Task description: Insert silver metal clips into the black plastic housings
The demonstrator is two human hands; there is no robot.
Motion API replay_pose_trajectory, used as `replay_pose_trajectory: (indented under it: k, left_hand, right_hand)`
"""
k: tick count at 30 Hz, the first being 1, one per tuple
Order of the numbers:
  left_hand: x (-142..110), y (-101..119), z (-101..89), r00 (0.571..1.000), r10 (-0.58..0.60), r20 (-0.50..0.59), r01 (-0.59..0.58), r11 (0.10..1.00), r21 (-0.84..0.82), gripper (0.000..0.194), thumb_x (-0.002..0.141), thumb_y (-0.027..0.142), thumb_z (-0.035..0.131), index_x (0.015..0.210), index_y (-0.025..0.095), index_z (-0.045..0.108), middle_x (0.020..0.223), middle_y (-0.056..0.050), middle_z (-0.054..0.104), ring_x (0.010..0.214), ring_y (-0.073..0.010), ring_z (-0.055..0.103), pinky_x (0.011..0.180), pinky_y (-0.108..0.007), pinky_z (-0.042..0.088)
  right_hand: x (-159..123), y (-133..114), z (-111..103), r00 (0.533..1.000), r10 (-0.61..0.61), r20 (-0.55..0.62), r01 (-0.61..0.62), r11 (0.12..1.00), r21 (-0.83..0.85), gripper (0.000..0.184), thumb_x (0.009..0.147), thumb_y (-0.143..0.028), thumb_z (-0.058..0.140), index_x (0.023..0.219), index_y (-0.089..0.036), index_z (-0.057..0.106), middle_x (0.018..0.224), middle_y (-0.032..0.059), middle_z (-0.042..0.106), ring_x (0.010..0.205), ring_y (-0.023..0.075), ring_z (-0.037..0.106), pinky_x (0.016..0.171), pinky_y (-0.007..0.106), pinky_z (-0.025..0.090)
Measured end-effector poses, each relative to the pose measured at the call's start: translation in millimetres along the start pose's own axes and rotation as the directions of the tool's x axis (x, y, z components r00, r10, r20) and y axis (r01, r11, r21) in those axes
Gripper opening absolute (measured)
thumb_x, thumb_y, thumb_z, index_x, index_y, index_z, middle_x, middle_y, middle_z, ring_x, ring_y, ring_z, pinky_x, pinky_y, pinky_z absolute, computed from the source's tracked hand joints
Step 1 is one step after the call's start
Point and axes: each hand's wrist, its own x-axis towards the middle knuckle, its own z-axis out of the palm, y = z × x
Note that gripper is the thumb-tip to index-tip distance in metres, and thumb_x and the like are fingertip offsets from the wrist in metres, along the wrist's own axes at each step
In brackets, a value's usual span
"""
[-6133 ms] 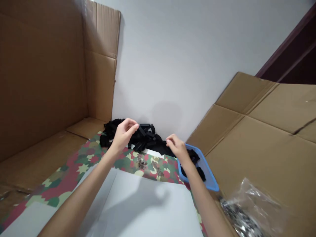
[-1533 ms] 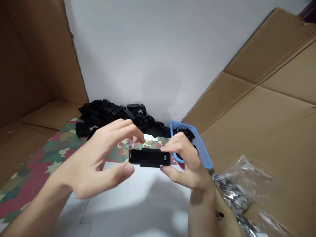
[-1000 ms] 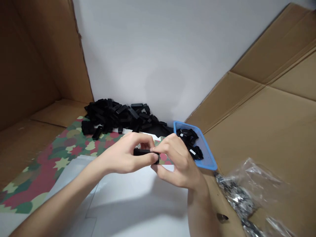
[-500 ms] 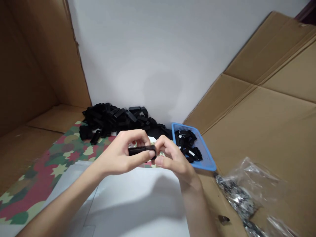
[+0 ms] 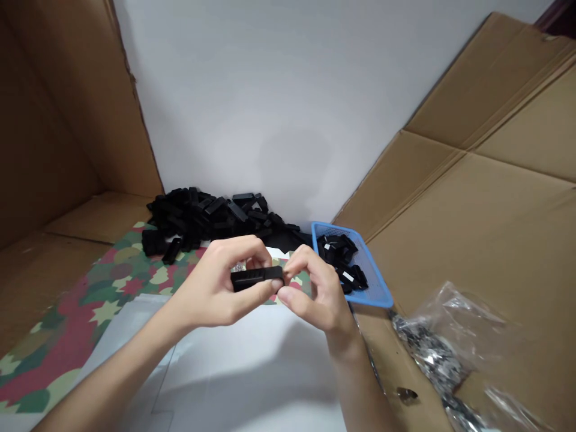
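Observation:
My left hand (image 5: 220, 285) is closed round a long black plastic case (image 5: 254, 277), with the thumb along its near side and the fingers curled behind it. The case lies roughly level above the white sheets, its rounded end to the right. At that end my right hand (image 5: 317, 291) is closed too, thumb and forefinger bent against the tip of the case. Whether a small part sits between those fingertips is hidden. Just behind my left fingers, a few small shiny metal pieces (image 5: 238, 267) show in part.
White sheets (image 5: 252, 366) cover the near surface, over a camouflage-patterned cloth (image 5: 121, 282). A heap of black plastic cases (image 5: 202, 213) lies against the wall. To the right stand a blue basket (image 5: 378, 288) holding more black pieces and clear bags of metal parts (image 5: 432, 354). Cardboard (image 5: 490, 240) flanks both sides.
Earlier the case was turned with its hollow side showing, held by my right hand; my left hand has since closed on it. Over the last half second my right fingertips have moved against its end.

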Motion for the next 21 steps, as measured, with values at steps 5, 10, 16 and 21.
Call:
replay_pose_trajectory:
  k: [5,10,16,21]
  left_hand:
    - [0,0,0.6,1.000,-0.003,-0.004,0.003,1.000,0.002,0.007,0.073,0.018,0.059,0.067,0.018,0.055,0.061,0.003,0.054,0.058,-0.0104,0.046,0.055,-0.022,0.039]
    - [3,-4,1.0,0.974,-0.170,0.148,0.208,0.933,-0.295,0.014,0.075,0.024,0.062,0.065,0.018,0.054,0.059,0.004,0.051,0.056,-0.0099,0.044,0.053,-0.022,0.036]
    - [5,-12,8.0,0.870,-0.314,0.380,0.493,0.550,-0.675,0.020,0.070,0.034,0.067,0.063,0.017,0.059,0.060,0.002,0.053,0.054,-0.0102,0.045,0.050,-0.023,0.033]
    - [1,-12,15.3,0.821,-0.354,0.448,0.568,0.428,-0.702,0.014,0.066,0.032,0.071,0.063,0.019,0.067,0.068,-0.002,0.063,0.067,-0.0152,0.056,0.059,-0.025,0.044]
  right_hand:
    - [-1,-1,1,0.996,-0.089,-0.014,0.086,0.986,-0.141,0.009,0.071,-0.020,0.055,0.067,-0.023,0.047,0.063,-0.0021,0.055,0.065,0.0170,0.051,0.060,0.030,0.040]
    - [-3,-4,-6,0.997,-0.067,0.030,0.072,0.979,-0.190,0.012,0.079,-0.026,0.057,0.071,-0.023,0.049,0.066,-0.0026,0.056,0.066,0.0160,0.051,0.061,0.029,0.040]
    - [-4,-8,-28,0.977,-0.013,0.213,0.063,0.971,-0.232,0.017,0.087,-0.037,0.059,0.096,-0.024,0.053,0.082,-0.0001,0.060,0.079,0.0179,0.057,0.070,0.031,0.043]
    - [-7,-12,-28,0.966,0.018,0.258,0.064,0.951,-0.302,0.021,0.085,-0.035,0.062,0.099,-0.023,0.052,0.089,0.0017,0.061,0.085,0.0198,0.058,0.074,0.034,0.044]
